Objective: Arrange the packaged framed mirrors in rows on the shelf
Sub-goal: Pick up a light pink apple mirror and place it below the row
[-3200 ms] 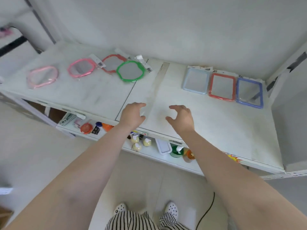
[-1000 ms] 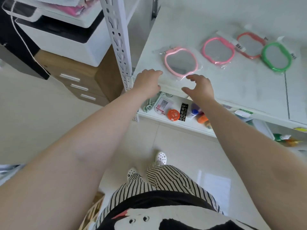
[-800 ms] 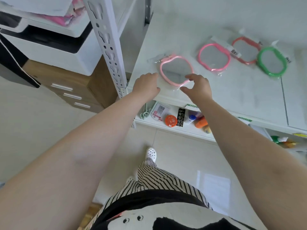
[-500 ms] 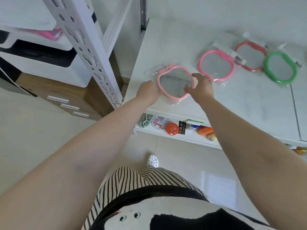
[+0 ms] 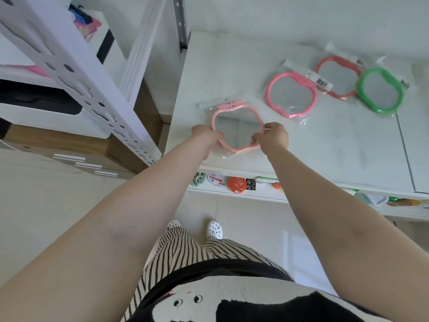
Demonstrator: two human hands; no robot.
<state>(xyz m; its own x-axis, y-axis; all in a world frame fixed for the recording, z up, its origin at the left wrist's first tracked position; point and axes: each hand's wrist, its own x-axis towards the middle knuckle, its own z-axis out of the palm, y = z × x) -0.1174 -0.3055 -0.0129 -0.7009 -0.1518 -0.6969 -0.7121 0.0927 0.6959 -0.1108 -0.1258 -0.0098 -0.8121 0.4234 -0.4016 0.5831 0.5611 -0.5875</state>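
Taking the pale pink mirror (image 5: 236, 126) as the landmark: both hands close on its frame, the left hand (image 5: 205, 135) at its left edge, the right hand (image 5: 272, 135) at its right. To its left the shelf (image 5: 232, 66) ends almost at once, and a perforated white upright (image 5: 92, 89) slants close by. Behind it the shelf surface lies bare to the wall. To its right rear, the bright pink mirror (image 5: 291, 95) sits near; the red mirror (image 5: 339, 75) and green mirror (image 5: 380, 91) overlap beyond. Directly right and toward the front edge, the surface is open.

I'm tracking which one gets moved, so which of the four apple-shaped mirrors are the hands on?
The pale pink mirror, leftmost on the shelf. Left hand and right hand grip its sides; the others lie untouched.
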